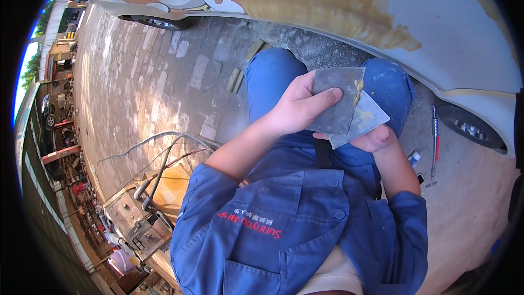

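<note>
Right of the frame's centre, the left hand (303, 104) pinches a dark-grey flat rectangular plate (338, 116); the right hand (376, 138) grips a pale-grey, yellow-smeared angular plate (364, 120) touching it.

The left forearm (254, 135) points to two o'clock, left hand (304, 102) gripping, thumb on top; right forearm (400, 172) points to eleven, right hand (378, 139) at the left's four o'clock, fingers mostly hidden.
</note>
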Available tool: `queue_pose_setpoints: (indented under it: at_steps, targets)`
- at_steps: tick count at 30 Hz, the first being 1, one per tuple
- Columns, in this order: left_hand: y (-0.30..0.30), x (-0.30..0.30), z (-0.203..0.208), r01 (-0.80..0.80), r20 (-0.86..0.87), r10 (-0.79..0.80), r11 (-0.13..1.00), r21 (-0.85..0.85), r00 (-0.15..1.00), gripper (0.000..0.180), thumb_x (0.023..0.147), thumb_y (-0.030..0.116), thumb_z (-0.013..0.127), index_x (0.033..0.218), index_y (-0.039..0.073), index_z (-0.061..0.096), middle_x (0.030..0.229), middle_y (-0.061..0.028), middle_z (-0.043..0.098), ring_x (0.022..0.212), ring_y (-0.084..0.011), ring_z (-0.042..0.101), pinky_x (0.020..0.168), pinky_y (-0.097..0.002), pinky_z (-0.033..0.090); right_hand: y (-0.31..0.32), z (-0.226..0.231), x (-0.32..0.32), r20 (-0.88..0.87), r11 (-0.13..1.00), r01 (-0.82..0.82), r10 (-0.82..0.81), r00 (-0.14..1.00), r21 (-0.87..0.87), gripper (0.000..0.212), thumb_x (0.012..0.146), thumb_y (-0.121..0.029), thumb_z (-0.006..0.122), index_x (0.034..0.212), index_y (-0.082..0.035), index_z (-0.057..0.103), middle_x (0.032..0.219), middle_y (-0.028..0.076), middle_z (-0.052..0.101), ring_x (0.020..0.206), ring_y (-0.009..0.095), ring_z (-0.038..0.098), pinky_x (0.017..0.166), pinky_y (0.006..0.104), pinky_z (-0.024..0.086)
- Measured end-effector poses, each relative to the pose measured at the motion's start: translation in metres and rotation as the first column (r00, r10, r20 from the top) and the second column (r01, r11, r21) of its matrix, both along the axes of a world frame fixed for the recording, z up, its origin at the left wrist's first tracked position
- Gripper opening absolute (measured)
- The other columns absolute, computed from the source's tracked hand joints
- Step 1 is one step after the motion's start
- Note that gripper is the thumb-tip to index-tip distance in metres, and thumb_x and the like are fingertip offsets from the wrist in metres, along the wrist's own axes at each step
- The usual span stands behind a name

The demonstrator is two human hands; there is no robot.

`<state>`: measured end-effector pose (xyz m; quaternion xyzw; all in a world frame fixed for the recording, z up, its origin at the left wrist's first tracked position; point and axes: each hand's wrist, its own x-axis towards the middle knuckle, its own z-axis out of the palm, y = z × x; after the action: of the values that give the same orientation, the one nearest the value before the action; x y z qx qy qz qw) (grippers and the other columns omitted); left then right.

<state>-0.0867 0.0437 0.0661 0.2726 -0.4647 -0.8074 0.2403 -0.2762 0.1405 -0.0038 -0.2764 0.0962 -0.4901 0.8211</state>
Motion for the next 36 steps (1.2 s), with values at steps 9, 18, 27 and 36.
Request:
queue_pose_setpoints:
  at_steps: [9, 18, 27, 36]
  targets:
    - [-0.008, 0.002, 0.016, 0.236, 0.225, -0.182, 0.942, -0.239, 0.957, 0.023, 0.103, 0.010, 0.060, 0.122, -0.003, 0.063, 0.096, -0.0042, 0.072, 0.080, -0.0095, 0.067, 0.068, -0.0268, 0.055, 0.004, 0.001, -0.004, 0.185, 0.960, -0.118, 0.071, 0.980, 0.255, 0.130, 0.072, -0.078, 0.078, 0.163, -0.007, 0.019, 0.164, 0.019, 0.032, 0.145, 0.042, 0.044, 0.114, 0.0685, 0.039]
    - [0.003, 0.006, 0.018, -0.475, -0.033, 0.475, 0.870, -0.130, 0.879, 0.023, 0.104, 0.011, 0.061, 0.122, -0.003, 0.061, 0.101, -0.0082, 0.073, 0.080, -0.0122, 0.070, 0.071, -0.0278, 0.057, 0.010, 0.022, -0.006, -0.117, 0.989, 0.070, -0.055, 0.992, 0.133, 0.103, 0.076, -0.021, 0.082, 0.158, 0.008, 0.028, 0.154, 0.023, 0.047, 0.144, 0.033, 0.046, 0.121, 0.0445, 0.032]
    - [0.023, 0.008, 0.004, -0.487, 0.074, 0.508, 0.851, -0.194, 0.858, 0.024, 0.101, 0.008, 0.067, 0.119, -0.005, 0.059, 0.107, -0.0087, 0.073, 0.092, -0.0094, 0.067, 0.081, -0.0270, 0.056, 0.018, 0.056, 0.005, -0.370, 0.962, 0.261, -0.271, 0.889, -0.078, 0.114, 0.077, -0.023, 0.083, 0.163, 0.007, 0.014, 0.165, 0.021, 0.027, 0.155, 0.028, 0.025, 0.126, 0.0412, 0.018]
    - [0.032, 0.006, 0.010, -0.326, 0.146, 0.397, 0.875, -0.358, 0.906, 0.010, 0.100, 0.006, 0.067, 0.106, -0.001, 0.069, 0.089, 0.0023, 0.071, 0.081, -0.0028, 0.059, 0.071, -0.0232, 0.051, 0.022, 0.046, 0.022, -0.473, 0.871, 0.267, -0.456, 0.754, -0.413, 0.112, 0.084, -0.025, 0.079, 0.161, 0.012, 0.006, 0.164, 0.026, 0.027, 0.153, 0.030, 0.028, 0.125, 0.0391, 0.020]
